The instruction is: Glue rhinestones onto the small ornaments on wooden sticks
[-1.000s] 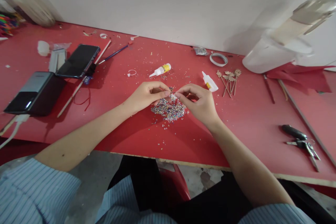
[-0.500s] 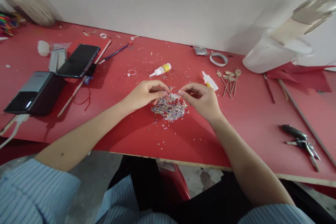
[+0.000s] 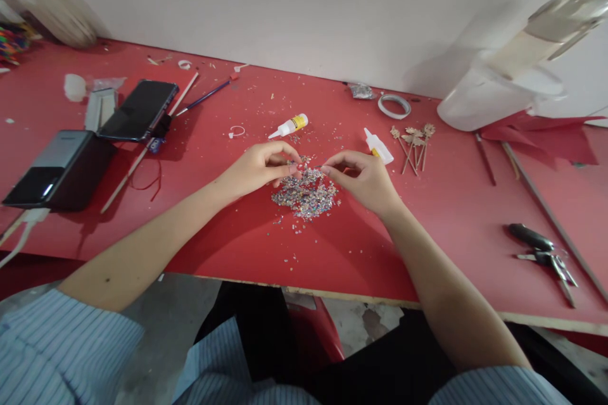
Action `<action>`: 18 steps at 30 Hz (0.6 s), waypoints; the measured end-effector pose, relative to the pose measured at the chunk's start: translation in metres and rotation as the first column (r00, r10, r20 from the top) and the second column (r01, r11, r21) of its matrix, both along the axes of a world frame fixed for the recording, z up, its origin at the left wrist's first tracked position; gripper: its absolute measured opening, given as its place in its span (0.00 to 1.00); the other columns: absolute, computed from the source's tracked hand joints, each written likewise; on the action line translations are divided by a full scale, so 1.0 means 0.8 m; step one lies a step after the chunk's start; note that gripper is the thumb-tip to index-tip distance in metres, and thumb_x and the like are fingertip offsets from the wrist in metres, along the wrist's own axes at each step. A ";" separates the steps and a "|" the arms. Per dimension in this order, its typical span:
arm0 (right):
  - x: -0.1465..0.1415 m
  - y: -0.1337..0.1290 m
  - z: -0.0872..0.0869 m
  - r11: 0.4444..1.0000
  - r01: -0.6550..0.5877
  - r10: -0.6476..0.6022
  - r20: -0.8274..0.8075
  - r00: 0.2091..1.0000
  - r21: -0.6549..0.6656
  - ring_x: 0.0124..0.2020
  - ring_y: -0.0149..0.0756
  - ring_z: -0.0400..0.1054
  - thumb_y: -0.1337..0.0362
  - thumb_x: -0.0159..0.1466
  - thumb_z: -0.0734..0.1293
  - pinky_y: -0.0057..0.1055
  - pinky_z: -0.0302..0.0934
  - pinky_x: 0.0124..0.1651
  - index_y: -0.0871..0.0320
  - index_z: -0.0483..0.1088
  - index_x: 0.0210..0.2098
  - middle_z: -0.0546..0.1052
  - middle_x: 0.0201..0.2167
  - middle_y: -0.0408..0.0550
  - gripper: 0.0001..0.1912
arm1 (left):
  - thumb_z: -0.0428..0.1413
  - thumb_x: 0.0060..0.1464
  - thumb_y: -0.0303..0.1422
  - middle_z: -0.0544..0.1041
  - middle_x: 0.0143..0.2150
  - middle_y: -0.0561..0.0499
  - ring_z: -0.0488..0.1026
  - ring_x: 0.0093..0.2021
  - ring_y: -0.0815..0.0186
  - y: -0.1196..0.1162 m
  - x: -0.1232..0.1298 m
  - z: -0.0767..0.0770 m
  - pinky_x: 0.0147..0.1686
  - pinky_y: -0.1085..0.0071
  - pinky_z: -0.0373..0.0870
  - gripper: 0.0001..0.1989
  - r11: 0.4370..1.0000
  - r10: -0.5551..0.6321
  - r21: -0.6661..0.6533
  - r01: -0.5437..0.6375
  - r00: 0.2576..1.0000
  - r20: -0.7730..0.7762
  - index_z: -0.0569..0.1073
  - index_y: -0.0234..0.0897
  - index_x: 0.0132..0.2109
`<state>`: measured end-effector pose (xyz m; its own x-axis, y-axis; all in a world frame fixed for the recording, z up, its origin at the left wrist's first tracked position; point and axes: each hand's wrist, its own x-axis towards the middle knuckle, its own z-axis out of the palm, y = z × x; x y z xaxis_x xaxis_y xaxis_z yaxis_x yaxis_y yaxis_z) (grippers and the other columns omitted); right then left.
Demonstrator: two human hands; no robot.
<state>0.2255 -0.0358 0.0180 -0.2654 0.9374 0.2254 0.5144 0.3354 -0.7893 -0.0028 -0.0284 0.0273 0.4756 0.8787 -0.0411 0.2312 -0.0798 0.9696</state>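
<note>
Over a pile of glittery sequin flakes (image 3: pixel 311 197) on the red table, my two hands face each other, a small gap apart. My right hand (image 3: pixel 363 178) pinches a thin, short stick-like piece (image 3: pixel 317 168) that points toward the left hand. The fingers of my left hand (image 3: pixel 266 168) are curled into a pinch at the pile's upper left edge; whatever lies between them is too small to name. Just beyond the hands lie a glue bottle (image 3: pixel 289 126) with a yellow label and a second white bottle (image 3: pixel 379 147), on its side by my right knuckles.
Thin sticks with flower-like tops (image 3: pixel 415 139) and a tape roll (image 3: pixel 394 106) lie to the right. Keys (image 3: pixel 546 258) rest farther right, below a white bucket (image 3: pixel 489 98). At left are a phone (image 3: pixel 140 109), a dark box-shaped device (image 3: pixel 57 168) with a cable, and a paintbrush (image 3: pixel 204 98).
The gap between my fingertips is slightly wider, the left fingers having drawn a little to the left. The whole view has shifted slightly; the table items stay in place.
</note>
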 end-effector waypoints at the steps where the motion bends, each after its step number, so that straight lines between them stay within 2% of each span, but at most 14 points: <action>1: 0.000 0.001 -0.001 1.000 -0.003 0.003 0.006 1.000 0.001 0.28 0.30 0.67 0.57 0.60 0.67 0.30 0.61 0.32 0.57 0.74 0.30 0.76 0.28 0.45 0.10 | 0.56 0.56 0.32 0.79 0.34 0.46 0.66 0.23 0.74 0.000 -0.001 -0.001 0.26 0.75 0.63 0.07 1.000 -0.007 -0.005 0.007 1.000 -0.004 0.69 0.36 0.42; 10: -0.003 0.002 -0.009 0.996 -0.083 0.086 0.111 0.990 -0.029 0.27 0.28 0.66 0.60 0.61 0.67 0.29 0.60 0.32 0.57 0.74 0.31 0.76 0.28 0.44 0.07 | 0.57 0.54 0.30 0.79 0.33 0.47 0.64 0.20 0.74 0.005 -0.003 -0.002 0.25 0.75 0.63 0.17 0.997 -0.019 -0.073 0.018 1.000 -0.023 0.66 0.37 0.51; 18: 0.004 0.006 -0.011 0.990 -0.139 0.140 0.156 0.978 -0.018 0.31 0.30 0.68 0.62 0.61 0.66 0.31 0.61 0.36 0.56 0.73 0.32 0.76 0.30 0.44 0.05 | 0.57 0.55 0.34 0.80 0.35 0.46 0.63 0.20 0.75 0.010 -0.007 -0.007 0.24 0.75 0.62 0.15 0.995 -0.044 -0.087 0.039 0.997 -0.057 0.69 0.38 0.49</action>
<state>0.2284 -0.0310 0.0090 -0.4247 0.8903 0.1643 0.5803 0.4070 -0.7054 -0.0083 -0.0206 0.0216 0.5058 0.8504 -0.1446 0.2858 -0.0070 0.9583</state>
